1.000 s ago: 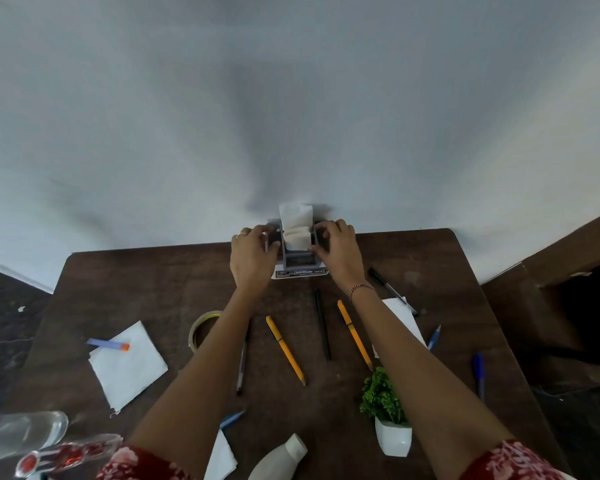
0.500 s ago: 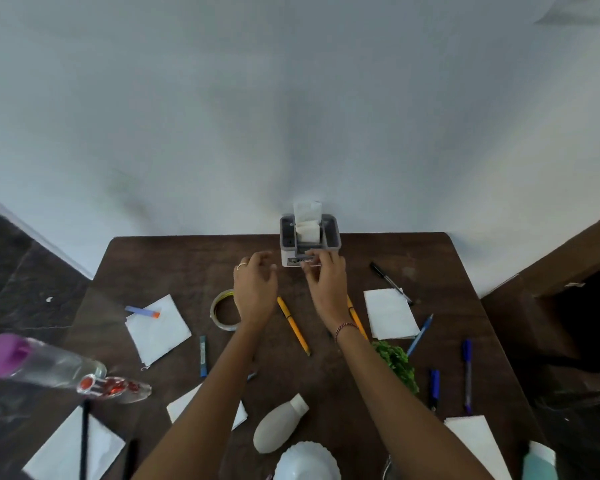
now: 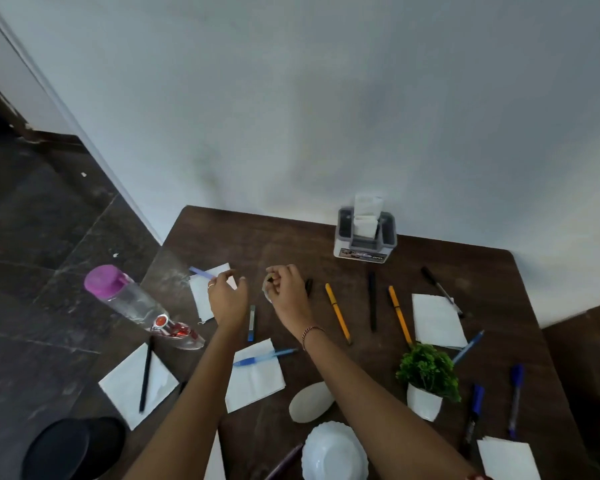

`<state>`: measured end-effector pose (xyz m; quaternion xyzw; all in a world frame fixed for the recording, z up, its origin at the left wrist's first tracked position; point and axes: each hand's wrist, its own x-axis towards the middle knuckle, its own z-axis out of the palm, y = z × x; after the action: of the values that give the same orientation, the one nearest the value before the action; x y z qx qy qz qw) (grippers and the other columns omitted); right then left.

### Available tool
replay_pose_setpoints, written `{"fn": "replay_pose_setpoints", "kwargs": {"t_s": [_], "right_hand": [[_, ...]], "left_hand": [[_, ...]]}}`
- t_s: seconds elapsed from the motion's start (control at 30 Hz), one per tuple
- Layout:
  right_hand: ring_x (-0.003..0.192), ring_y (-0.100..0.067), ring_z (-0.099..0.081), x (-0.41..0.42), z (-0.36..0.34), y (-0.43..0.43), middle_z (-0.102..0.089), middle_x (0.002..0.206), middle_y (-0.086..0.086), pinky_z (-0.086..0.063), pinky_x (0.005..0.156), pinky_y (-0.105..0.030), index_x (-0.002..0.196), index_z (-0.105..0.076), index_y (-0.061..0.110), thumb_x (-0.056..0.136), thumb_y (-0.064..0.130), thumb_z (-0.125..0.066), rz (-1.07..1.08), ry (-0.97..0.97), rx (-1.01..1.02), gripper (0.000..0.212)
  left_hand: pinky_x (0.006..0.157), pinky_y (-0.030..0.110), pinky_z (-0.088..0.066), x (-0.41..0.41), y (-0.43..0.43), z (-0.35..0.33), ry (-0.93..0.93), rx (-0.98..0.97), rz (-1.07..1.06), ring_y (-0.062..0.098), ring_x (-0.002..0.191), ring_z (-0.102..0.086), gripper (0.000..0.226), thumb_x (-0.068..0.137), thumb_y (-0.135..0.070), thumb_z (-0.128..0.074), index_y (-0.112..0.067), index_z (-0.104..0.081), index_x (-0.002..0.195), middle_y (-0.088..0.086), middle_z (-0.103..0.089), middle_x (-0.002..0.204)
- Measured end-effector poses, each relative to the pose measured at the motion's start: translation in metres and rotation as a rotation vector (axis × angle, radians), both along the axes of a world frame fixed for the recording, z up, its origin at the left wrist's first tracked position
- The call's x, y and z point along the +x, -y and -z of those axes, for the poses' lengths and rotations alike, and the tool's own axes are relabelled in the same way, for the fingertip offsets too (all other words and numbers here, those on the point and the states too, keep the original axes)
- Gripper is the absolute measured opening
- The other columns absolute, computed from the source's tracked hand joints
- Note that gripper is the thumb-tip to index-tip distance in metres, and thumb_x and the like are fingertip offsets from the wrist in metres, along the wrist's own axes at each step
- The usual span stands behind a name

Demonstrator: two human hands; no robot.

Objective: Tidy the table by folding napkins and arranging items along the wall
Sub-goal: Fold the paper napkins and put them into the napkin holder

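My right hand curls its fingers round a pale tape roll, which it mostly hides, on the brown table. Just left of it, my left hand hovers with relaxed, spread fingers over a white napkin that has a blue pen lying on it. A grey holder with folded napkins stands against the wall at the back. Further unfolded napkins lie at the right, in the middle and at the left front.
Yellow pens, a black pen and a black marker lie right of my hands. A purple-capped bottle lies at the left edge. A potted plant, white bottle, white bowl and blue markers sit nearer me.
Both hands left the holder by the wall and moved left and back toward me. My right hand has taken hold of the tape roll. The view swung left.
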<state>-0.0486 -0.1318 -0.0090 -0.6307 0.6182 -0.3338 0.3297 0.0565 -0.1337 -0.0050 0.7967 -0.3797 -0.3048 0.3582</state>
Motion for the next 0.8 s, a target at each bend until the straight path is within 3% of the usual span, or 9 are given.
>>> {"fn": "replay_pose_setpoints", "kwargs": {"t_s": [0.07, 0.13, 0.33, 0.43, 0.6, 0.8], "right_hand": [[0.106, -0.017, -0.054, 0.015, 0.002, 0.005, -0.052, 0.12, -0.008, -0.039, 0.085, -0.012, 0.119, -0.057, 0.008, 0.092, 0.008, -0.054, -0.053, -0.037, 0.077, 0.027], [0.109, -0.018, -0.055, 0.027, 0.006, 0.013, -0.052, 0.124, -0.01, -0.04, 0.085, -0.016, 0.122, -0.055, 0.008, 0.092, 0.008, -0.053, -0.086, -0.042, 0.16, 0.029], [0.123, -0.029, -0.048, 0.058, 0.03, 0.031, -0.048, 0.133, -0.016, -0.039, 0.104, -0.034, 0.131, -0.049, 0.004, 0.092, 0.012, -0.056, -0.21, -0.177, 0.354, 0.041], [0.122, -0.031, -0.046, 0.068, 0.041, 0.039, -0.049, 0.131, -0.018, -0.038, 0.1, -0.034, 0.128, -0.051, 0.001, 0.091, 0.013, -0.055, -0.283, -0.291, 0.363, 0.039], [0.117, -0.033, -0.049, 0.081, 0.05, 0.054, -0.046, 0.131, -0.02, -0.04, 0.095, -0.033, 0.127, -0.05, -0.002, 0.093, 0.008, -0.05, -0.317, -0.383, 0.361, 0.036], [0.116, -0.036, -0.048, 0.096, 0.054, 0.064, -0.037, 0.133, -0.02, -0.04, 0.097, -0.034, 0.132, -0.044, -0.001, 0.092, 0.003, -0.049, -0.313, -0.383, 0.373, 0.04]], "left_hand": [[0.101, 0.037, -0.04, 0.014, 0.001, 0.003, -0.072, 0.062, -0.018, 0.032, 0.123, -0.049, 0.041, 0.094, -0.021, -0.052, -0.005, -0.051, 0.132, 0.017, -0.049, 0.136], [0.1, 0.039, -0.041, 0.025, 0.006, 0.009, -0.138, 0.095, -0.053, 0.032, 0.123, -0.049, 0.043, 0.094, -0.024, -0.052, -0.007, -0.049, 0.134, 0.016, -0.049, 0.137], [0.098, 0.039, -0.043, 0.044, 0.019, 0.019, -0.232, 0.194, -0.176, 0.034, 0.124, -0.048, 0.05, 0.096, -0.03, -0.049, -0.005, -0.042, 0.139, 0.018, -0.045, 0.141], [0.098, 0.041, -0.044, 0.05, 0.021, 0.029, -0.217, 0.232, -0.216, 0.035, 0.125, -0.046, 0.051, 0.096, -0.034, -0.048, -0.007, -0.041, 0.139, 0.02, -0.042, 0.141], [0.107, 0.039, -0.03, 0.055, 0.027, 0.041, -0.142, 0.334, -0.179, 0.034, 0.138, -0.027, 0.051, 0.096, -0.031, -0.045, -0.007, -0.037, 0.141, 0.022, -0.036, 0.144], [0.106, 0.038, -0.031, 0.058, 0.037, 0.046, -0.124, 0.357, -0.189, 0.033, 0.135, -0.03, 0.047, 0.096, -0.026, -0.048, -0.005, -0.039, 0.138, 0.02, -0.038, 0.142]]}}
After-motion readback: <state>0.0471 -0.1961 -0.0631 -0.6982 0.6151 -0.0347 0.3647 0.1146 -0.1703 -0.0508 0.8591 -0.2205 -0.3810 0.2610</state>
